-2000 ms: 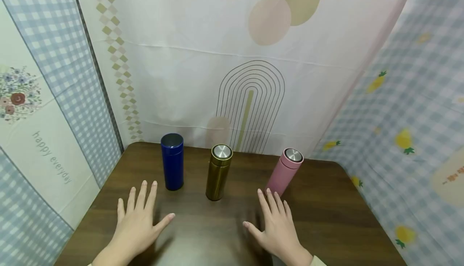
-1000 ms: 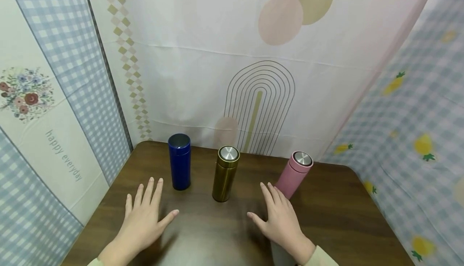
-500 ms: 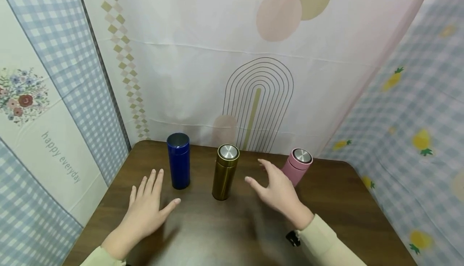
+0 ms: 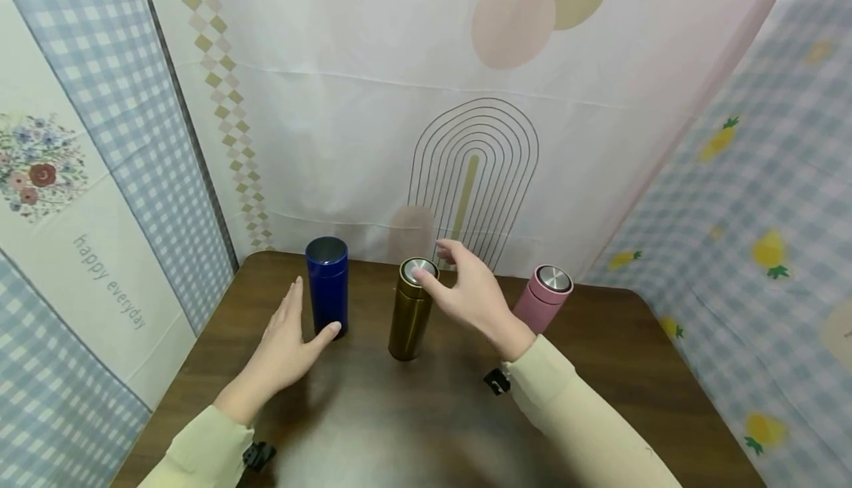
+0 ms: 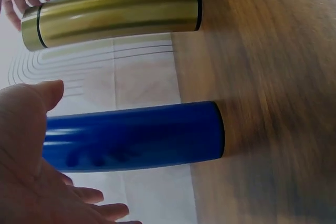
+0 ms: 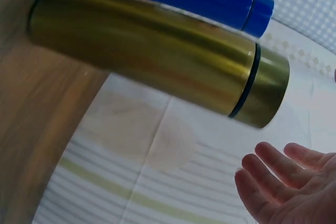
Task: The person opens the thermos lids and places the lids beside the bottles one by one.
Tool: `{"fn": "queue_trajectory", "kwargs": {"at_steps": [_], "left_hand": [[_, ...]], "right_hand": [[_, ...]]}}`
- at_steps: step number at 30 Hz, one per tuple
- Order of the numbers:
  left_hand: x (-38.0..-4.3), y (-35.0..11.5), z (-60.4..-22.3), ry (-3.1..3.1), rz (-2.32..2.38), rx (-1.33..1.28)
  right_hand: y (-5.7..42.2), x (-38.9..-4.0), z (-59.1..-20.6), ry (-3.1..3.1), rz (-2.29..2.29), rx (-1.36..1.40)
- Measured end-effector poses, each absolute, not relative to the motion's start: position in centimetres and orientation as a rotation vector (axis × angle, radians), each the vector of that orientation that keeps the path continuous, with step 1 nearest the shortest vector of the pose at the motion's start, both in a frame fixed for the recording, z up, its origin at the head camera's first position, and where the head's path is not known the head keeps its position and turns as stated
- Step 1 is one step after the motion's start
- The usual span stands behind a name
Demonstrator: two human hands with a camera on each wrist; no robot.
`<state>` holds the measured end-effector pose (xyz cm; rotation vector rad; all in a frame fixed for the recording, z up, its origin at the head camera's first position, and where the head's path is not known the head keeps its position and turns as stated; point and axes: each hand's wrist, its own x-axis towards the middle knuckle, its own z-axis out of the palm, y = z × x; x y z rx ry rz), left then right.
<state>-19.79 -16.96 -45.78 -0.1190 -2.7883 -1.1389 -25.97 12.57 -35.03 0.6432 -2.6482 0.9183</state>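
Note:
A blue thermos [image 4: 329, 287], a gold thermos [image 4: 408, 325] and a pink thermos [image 4: 542, 303] stand in a row on a brown wooden table. My left hand [image 4: 282, 351] is at the blue one, fingers extended along its left side and thumb spread in front. In the left wrist view, that thumb and the fingers lie on either side of the blue body. Beside the gold lid is my right hand [image 4: 474, 294], its thumb overlapping the lid's silver top in the head view. The right wrist view has its fingers [image 6: 278, 174] loosely bent, apart from the lid.
The wooden table [image 4: 399, 429] ends at a white patterned cloth [image 4: 333, 140] hanging behind the thermoses. Blue checked cloths hang at the left and right. Behind my right wrist, the pink thermos's lower part is hidden.
My right hand has moved left and forward, from in front of the pink thermos to the gold lid. My left hand has moved forward and right, up to the blue thermos. The thermoses stay standing.

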Motion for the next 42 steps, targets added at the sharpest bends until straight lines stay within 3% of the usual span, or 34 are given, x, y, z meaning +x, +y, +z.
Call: {"fn": "queue_trajectory", "kwargs": {"at_steps": [22, 32, 42], "left_hand": [[-24.0, -16.4, -47.8, -2.468, -1.483, 0.006], [-23.0, -16.2, -48.2, -2.42, -1.539, 0.04], [-21.0, -15.6, -47.7, -2.402, -1.45, -0.112]], "right_hand": [[3.3, -26.3, -33.6, -2.621, 0.433, 0.977], [1.7, -25.5, -34.5, -2.58, 0.272, 1.025], [1.6, -24.5, -35.1, -2.66, 0.302, 1.064]]}}
